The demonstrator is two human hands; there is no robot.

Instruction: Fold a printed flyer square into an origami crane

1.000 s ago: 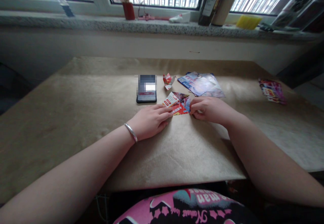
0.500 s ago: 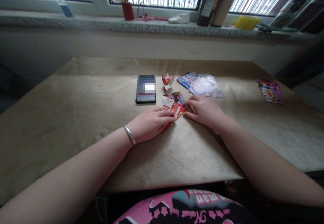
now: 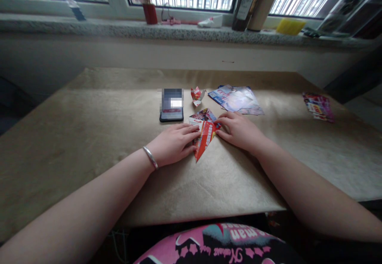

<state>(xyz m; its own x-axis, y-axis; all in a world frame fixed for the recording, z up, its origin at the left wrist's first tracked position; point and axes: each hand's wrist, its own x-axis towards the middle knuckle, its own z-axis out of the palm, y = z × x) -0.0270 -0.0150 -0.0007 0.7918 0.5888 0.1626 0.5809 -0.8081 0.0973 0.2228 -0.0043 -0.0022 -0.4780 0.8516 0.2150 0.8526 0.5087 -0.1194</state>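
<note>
A folded paper (image 3: 205,136), red and white with printed lettering, lies on the table with its narrow point toward me. My left hand (image 3: 174,142), with a silver bangle at the wrist, holds its left edge, the fingers on top and the thumb lower down near the point. At the right corner, my right hand (image 3: 238,131) pinches the paper between thumb and fingertips. Just beyond it stands a small folded paper piece (image 3: 197,96) with raised red and white points. A phone (image 3: 171,115) lies to the left of that, its screen partly blurred out.
Glossy printed sheets (image 3: 237,98) lie behind my right hand. A fanned stack of colourful papers (image 3: 318,107) is at the table's right side. On the stone windowsill (image 3: 119,27) stand a red container (image 3: 149,13), a dark jar (image 3: 246,7) and a yellow block (image 3: 290,26).
My left hand has slid left and slightly back, uncovering the paper's red front and its near point. My right hand stays at the right corner, almost unmoved.
</note>
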